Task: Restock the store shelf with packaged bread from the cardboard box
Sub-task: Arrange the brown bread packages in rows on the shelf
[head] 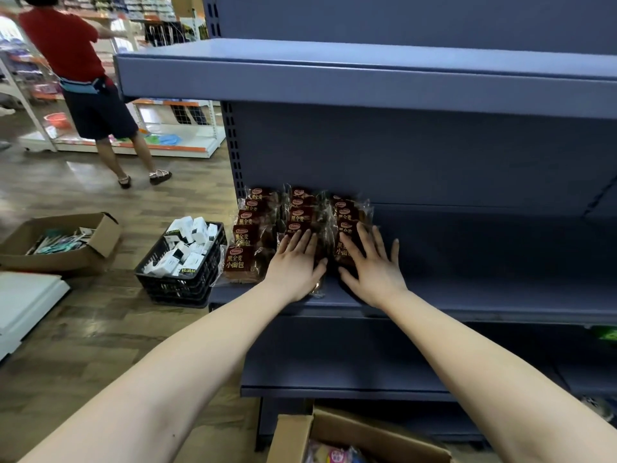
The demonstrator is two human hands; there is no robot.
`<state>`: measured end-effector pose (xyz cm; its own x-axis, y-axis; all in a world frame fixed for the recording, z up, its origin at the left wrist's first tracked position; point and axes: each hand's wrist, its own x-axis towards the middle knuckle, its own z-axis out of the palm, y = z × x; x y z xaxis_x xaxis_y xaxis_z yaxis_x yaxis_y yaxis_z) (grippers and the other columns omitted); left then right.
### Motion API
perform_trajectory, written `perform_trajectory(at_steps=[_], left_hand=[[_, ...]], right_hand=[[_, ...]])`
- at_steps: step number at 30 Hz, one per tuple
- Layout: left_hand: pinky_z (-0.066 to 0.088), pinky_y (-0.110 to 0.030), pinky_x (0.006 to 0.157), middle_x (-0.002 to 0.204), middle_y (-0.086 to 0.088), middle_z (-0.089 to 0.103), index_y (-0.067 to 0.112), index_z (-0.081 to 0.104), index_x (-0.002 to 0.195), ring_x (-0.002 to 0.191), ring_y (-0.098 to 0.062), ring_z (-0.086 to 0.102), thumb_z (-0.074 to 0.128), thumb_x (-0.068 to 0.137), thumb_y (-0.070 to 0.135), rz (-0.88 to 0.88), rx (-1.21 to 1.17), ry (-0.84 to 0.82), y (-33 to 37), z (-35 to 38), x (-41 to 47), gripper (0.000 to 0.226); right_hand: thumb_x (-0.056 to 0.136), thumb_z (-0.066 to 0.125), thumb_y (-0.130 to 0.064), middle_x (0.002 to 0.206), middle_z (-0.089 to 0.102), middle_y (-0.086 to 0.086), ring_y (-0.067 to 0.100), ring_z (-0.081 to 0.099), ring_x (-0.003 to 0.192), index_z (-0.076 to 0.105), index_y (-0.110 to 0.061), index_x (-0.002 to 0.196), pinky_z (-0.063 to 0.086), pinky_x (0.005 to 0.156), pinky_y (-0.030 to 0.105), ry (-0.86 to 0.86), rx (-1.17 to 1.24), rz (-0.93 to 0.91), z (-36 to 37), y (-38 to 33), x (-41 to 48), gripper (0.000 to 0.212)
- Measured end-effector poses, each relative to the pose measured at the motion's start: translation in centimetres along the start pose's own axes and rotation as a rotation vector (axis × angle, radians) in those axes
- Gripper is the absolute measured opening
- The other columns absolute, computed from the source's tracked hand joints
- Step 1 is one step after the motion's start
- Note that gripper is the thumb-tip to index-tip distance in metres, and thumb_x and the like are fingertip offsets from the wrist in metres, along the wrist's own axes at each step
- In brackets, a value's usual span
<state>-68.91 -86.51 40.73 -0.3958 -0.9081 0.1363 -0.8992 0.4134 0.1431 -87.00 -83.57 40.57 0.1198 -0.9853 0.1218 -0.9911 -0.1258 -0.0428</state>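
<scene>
Three rows of dark red packaged bread [245, 235] lie on the left end of the blue-grey shelf [484, 295]. My left hand [295, 262] lies flat, fingers straight, on the front pack of the middle row. On the front pack of the right row [345, 228] my right hand [372, 265] rests the same way, fingers spread. The cardboard box [337, 436] stands open on the floor below me, at the bottom edge of the view, with colourful packs inside.
The shelf stretches bare to the right of the bread, with an upper shelf [367, 78] overhead and a lower one [334, 389] beneath. On the floor at left stand a black crate of white boxes [183, 262] and another open carton [60, 243]. A person in red [86, 78] stands in the aisle.
</scene>
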Motion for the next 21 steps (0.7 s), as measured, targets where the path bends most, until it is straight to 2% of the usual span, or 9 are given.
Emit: perform_trajectory(at_steps=[8, 15, 19, 21], left_hand=[[0.002, -0.036, 0.119, 0.159, -0.006, 0.016, 0.010, 0.019, 0.151, 0.147, -0.019, 0.007, 0.030, 0.100, 0.043, 0.034, 0.012, 0.031, 2.5, -0.9, -2.1, 0.062], [0.007, -0.036, 0.117, 0.157, -0.006, 0.022, 0.012, 0.026, 0.149, 0.145, -0.022, 0.016, 0.028, 0.100, 0.042, 0.052, 0.077, 0.044, 4.9, -0.5, -5.9, 0.057], [0.008, -0.034, 0.117, 0.155, -0.007, 0.027, 0.013, 0.033, 0.147, 0.144, -0.022, 0.021, 0.007, 0.091, 0.051, 0.076, 0.062, 0.032, 6.6, 0.6, -8.9, 0.072], [0.005, -0.032, 0.118, 0.157, -0.005, 0.024, 0.015, 0.030, 0.148, 0.145, -0.019, 0.017, 0.017, 0.098, 0.045, 0.057, 0.050, 0.006, 7.6, 1.4, -10.4, 0.060]], right_hand=[[0.097, 0.033, -0.052, 0.160, -0.009, 0.000, 0.026, -0.012, 0.146, 0.012, -0.031, 0.152, -0.005, 0.113, 0.059, 0.029, 0.031, 0.024, -0.8, 1.2, -2.6, 0.062], [0.098, 0.034, -0.047, 0.160, 0.005, -0.001, 0.021, -0.004, 0.147, 0.020, -0.027, 0.151, -0.003, 0.114, 0.056, 0.044, 0.061, -0.055, -0.2, 1.7, -7.0, 0.059], [0.096, 0.025, -0.048, 0.159, 0.013, 0.000, 0.020, 0.003, 0.147, 0.025, -0.023, 0.150, 0.001, 0.114, 0.055, 0.046, 0.051, -0.144, 0.8, 2.4, -10.6, 0.059], [0.093, 0.017, -0.050, 0.159, 0.015, 0.000, 0.020, 0.005, 0.147, 0.027, -0.022, 0.149, 0.001, 0.115, 0.054, 0.024, 0.052, -0.172, 1.6, 2.9, -12.5, 0.064]])
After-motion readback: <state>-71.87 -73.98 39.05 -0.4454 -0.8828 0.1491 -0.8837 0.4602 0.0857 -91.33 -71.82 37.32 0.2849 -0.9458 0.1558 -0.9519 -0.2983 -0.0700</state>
